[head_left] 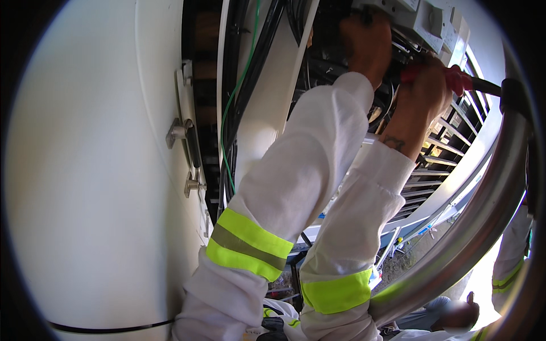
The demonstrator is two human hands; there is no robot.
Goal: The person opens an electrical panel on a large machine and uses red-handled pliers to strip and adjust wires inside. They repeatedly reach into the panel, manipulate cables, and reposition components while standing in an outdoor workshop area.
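Both my arms, in white sleeves with yellow-green bands, reach up into a cabinet full of black cables point(327, 71). My left hand point(367, 48) is curled in among the cables, under a grey box-shaped device point(421, 25). It is blurred, and what its fingers hold is hidden. Just right of it, my right hand point(424, 88) is closed round a red-handled tool point(456, 80). A red part shows on either side of that hand, and a black end sticks out to the right. The tool's working end is hidden among the cables.
A white cabinet door point(102, 170) with metal latch fittings point(181, 132) fills the left. A green wire point(236, 85) runs down beside black cables. At the right a thick metal rail point(455, 238) curves past a slatted grille point(443, 150). Other people point(455, 318) are at lower right.
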